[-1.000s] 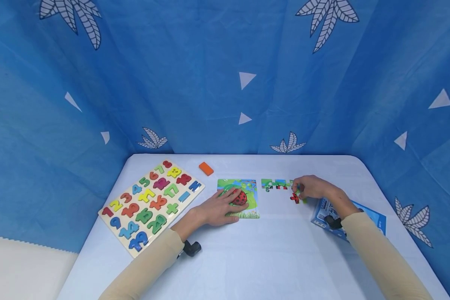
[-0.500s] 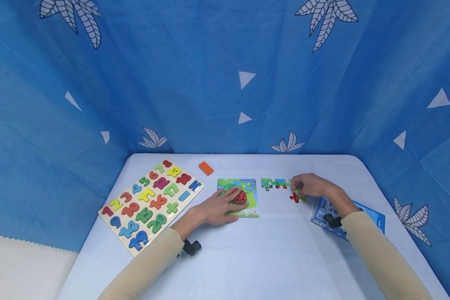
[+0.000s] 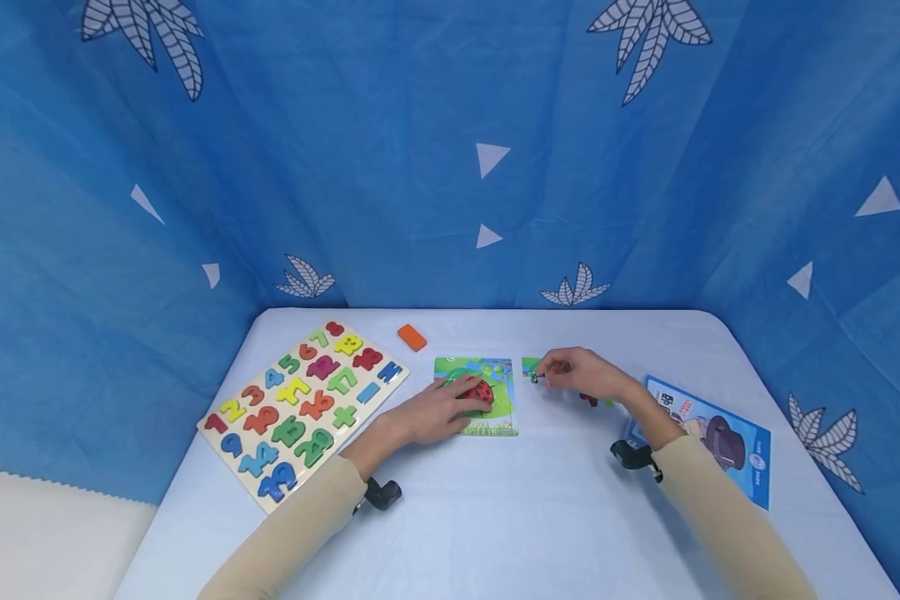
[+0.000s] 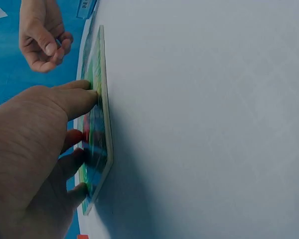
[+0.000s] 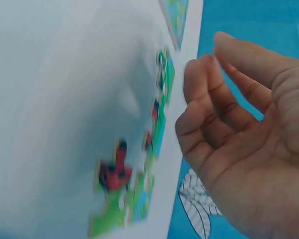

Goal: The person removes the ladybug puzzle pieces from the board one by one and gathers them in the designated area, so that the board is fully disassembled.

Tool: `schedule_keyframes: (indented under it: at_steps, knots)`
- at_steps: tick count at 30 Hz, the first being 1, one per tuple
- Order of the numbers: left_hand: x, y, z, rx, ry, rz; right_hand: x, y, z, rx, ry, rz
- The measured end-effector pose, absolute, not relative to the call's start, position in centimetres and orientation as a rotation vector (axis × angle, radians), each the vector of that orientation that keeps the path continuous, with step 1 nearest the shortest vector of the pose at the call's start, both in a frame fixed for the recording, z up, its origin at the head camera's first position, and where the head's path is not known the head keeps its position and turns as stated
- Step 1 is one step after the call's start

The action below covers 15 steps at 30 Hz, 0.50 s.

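Note:
My left hand (image 3: pixel 431 414) rests on a square ladybug jigsaw puzzle (image 3: pixel 501 392), its fingers spread over the picture. In the left wrist view, its fingertips touch the face of that puzzle (image 4: pixel 95 129). Above a row of loose jigsaw pieces is my right hand (image 3: pixel 587 372), fingers loosely bent. The right wrist view shows this hand (image 5: pixel 239 144) holding nothing, apart from the pieces. A green jigsaw piece (image 3: pixel 529 365) lies just left of its fingertips. A red-and-green jigsaw piece (image 5: pixel 114 174) lies at the near end of the row; the hand hides several pieces in the head view.
A number board (image 3: pixel 307 404) with coloured numerals lies at the left of the white table (image 3: pixel 510 517). An orange block (image 3: pixel 412 337) is behind it. To the right lies a blue box (image 3: pixel 720 437), partly under the right forearm. Blue curtains (image 3: pixel 390 183) surround the table.
My right hand has moved left along the row of jigsaw pieces, uncovering more of the blue box. The left hand has stayed on the puzzle, with its fingers drawn in slightly.

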<state>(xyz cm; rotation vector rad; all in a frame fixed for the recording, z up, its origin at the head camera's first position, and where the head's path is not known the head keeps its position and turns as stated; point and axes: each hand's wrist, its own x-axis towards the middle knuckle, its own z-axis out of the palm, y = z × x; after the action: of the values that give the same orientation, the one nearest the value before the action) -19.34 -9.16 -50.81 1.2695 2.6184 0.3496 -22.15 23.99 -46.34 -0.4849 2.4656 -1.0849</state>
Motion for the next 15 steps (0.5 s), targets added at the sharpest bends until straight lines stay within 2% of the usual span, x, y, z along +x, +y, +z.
schedule_keyframes:
  at_steps: [15]
  knots:
    - [-19.1, -9.8, -50.6, 1.189, 2.595, 0.230, -21.4, 18.1, -49.1, -0.481, 2.354, -1.322]
